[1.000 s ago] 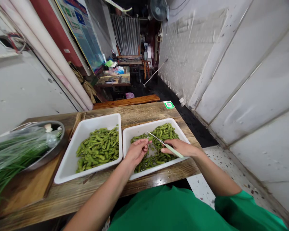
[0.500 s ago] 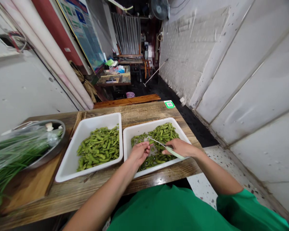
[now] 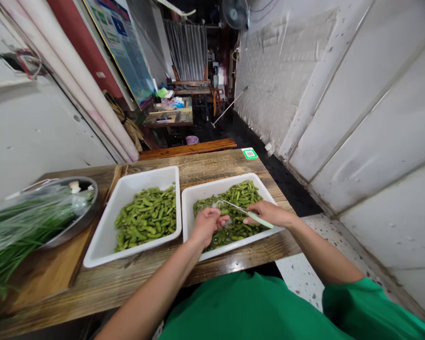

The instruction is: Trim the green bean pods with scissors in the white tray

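Note:
Over the right white tub (image 3: 189,202), my left hand (image 3: 208,224) pinches a green soybean pod (image 3: 225,212) between thumb and fingers. My right hand (image 3: 269,213) is closed around the pale green handles of a pair of scissors (image 3: 257,218). The scissor blades point left, just above the pod, and look closed or nearly so. Below both hands, soybean pods (image 3: 242,192) lie in the tub with some water. Beside it on the left stands another white tub (image 3: 102,245), holding a pile of green soybean pods (image 3: 147,217).
Both tubs stand on a wooden table (image 3: 205,165). At the left, a steel bowl (image 3: 92,198) and bagged green stalks (image 3: 38,222) rest on a wooden board (image 3: 46,278). A bench (image 3: 187,150) is beyond the far edge; a white wall (image 3: 386,141) runs along the right.
The scissors have swung flatter and their tip has shifted slightly right. My left hand has turned a little, and a pod now shows in its fingers.

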